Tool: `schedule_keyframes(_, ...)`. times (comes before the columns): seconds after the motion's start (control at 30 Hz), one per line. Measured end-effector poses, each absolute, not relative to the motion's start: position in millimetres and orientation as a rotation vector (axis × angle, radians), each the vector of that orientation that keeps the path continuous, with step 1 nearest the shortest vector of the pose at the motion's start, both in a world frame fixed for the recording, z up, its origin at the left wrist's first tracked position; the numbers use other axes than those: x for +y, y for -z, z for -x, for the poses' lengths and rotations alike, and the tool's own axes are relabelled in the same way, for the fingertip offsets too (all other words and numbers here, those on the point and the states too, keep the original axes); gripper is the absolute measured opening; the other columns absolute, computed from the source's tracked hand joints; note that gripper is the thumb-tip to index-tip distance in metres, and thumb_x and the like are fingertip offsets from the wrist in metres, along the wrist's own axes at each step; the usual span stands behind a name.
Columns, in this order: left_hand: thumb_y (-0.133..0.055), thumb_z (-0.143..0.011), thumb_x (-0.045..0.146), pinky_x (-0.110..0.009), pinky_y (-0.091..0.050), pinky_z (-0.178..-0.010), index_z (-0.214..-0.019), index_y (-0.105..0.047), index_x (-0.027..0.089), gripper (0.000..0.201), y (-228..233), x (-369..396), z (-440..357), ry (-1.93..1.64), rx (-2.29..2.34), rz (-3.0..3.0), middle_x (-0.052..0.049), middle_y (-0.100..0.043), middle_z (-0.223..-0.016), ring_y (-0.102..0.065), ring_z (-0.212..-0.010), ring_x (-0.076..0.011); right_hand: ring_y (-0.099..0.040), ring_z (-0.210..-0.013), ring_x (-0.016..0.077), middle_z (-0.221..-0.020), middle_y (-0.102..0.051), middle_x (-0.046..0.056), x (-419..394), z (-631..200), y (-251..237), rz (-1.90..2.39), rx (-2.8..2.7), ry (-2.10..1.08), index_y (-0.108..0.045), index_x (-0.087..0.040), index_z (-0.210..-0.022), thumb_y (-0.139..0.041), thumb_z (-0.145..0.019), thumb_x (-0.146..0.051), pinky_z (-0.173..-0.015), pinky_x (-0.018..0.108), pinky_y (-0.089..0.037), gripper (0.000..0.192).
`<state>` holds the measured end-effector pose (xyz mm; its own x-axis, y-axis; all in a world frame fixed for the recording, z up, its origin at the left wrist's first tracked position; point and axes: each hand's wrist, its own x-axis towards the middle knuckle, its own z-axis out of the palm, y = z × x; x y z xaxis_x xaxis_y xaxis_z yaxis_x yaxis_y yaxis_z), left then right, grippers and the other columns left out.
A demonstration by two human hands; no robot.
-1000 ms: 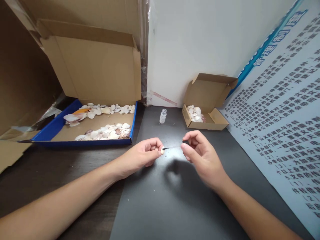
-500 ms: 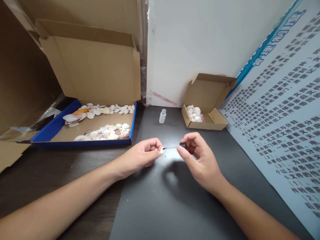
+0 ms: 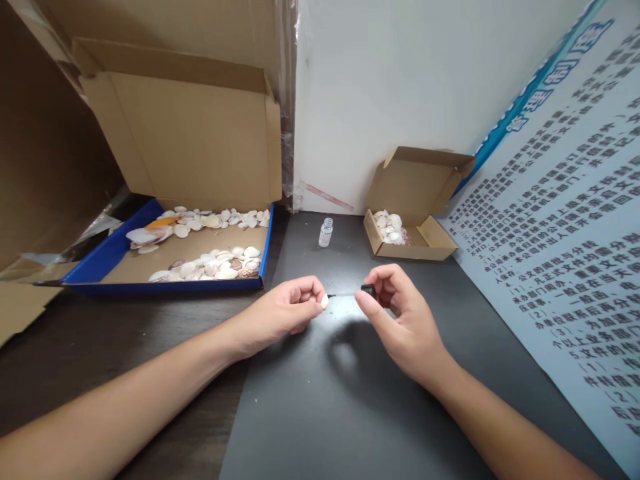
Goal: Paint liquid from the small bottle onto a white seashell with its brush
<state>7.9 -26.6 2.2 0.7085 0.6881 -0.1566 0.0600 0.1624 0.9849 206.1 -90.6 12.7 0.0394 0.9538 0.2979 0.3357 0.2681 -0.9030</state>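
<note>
Between thumb and fingers, my left hand pinches a small cream-white seashell. My right hand grips the black cap of a thin brush, whose stem points left. The dark brush tip is at the shell's right edge; whether it touches I cannot tell. Beyond both hands a small clear glass bottle with a pale label stands upright and uncapped on the dark grey mat.
At the left, an open blue-edged cardboard box holds many shells in two rows. A smaller open cardboard box with white shells stands at the back right. A white panel rises behind, and a printed poster slants along the right.
My right hand has shifted slightly to the right, drawing the brush tip a little toward the shell's outer edge. My left hand stays in place with the shell.
</note>
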Motion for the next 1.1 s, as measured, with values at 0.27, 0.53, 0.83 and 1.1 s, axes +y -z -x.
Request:
schedule_keyframes(0.27,-0.064,-0.085,0.044,-0.025,-0.019,-0.051,-0.084,-0.049,0.02,0.028,-1.5,-26.1,-7.5,-0.493,0.677,-1.353,0.008,-0.036,-0.062,-0.029,-0.052,-0.0076,-0.042,-0.059,0.0114,-0.07,-0.045,-0.006,-91.0,-206.3,-13.3,1.255,-1.481,-0.727,-0.05,-0.024,-0.091,-0.062,-0.09,-0.027,-0.054,0.025,-0.036,0.012)
schedule_keyframes(0.53,-0.063,-0.086,0.047,-0.025,-0.018,-0.051,-0.083,-0.048,0.02,0.031,-4.7,-28.3,-8.2,-0.489,0.697,-1.327,0.009,-0.031,-0.057,-0.026,-0.051,-0.0085,-0.044,-0.058,0.0123,-0.07,-0.046,-0.006,-92.5,-204.8,-14.3,1.287,-1.526,-0.682,-0.05,-0.025,-0.091,-0.064,-0.088,-0.025,-0.054,0.026,-0.037,0.014)
schedule_keyframes(0.83,-0.06,-0.086,0.039,-0.024,-0.02,-0.052,-0.083,-0.049,0.019,0.023,-0.4,-27.3,-8.3,-0.497,0.7,-1.273,0.009,-0.032,-0.058,-0.025,-0.052,-0.0084,-0.044,-0.06,0.0115,-0.074,-0.047,-0.005,-94.2,-205.8,-14.5,1.189,-1.506,-0.801,-0.05,-0.025,-0.094,-0.059,-0.092,-0.025,-0.055,0.025,-0.038,0.009)
schedule_keyframes(1.1,-0.061,-0.084,0.033,-0.023,-0.022,-0.051,-0.081,-0.051,0.019,0.018,-3.6,-27.5,-8.0,-0.503,0.685,-1.182,0.009,-0.032,-0.058,-0.025,-0.052,-0.0081,-0.045,-0.059,0.012,-0.073,-0.048,-0.004,-94.6,-205.3,-13.7,1.208,-1.487,-0.781,-0.05,-0.024,-0.093,-0.059,-0.092,-0.026,-0.053,0.026,-0.037,0.008)
